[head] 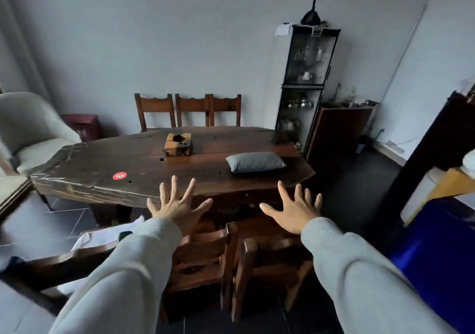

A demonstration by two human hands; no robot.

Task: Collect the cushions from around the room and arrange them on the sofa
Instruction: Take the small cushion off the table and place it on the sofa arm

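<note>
Pale sleeves (123, 269) reach forward; left hand (177, 206) and right hand (295, 209) both spread, fingers splayed, holding nothing. Grey cushion (255, 162) lies flat on dark wooden table (102, 172), right end, beyond right hand, untouched. Wooden block (178, 144) sits mid-table.

Pale grey walls (159, 38), dark tiled floor (354, 179), long dark wooden tabletop (144, 164), three wooden chairs (191, 109) behind it, glass cabinet (305, 82) in the corner, pale armchair (33, 125) beside a window-lit edge.
</note>
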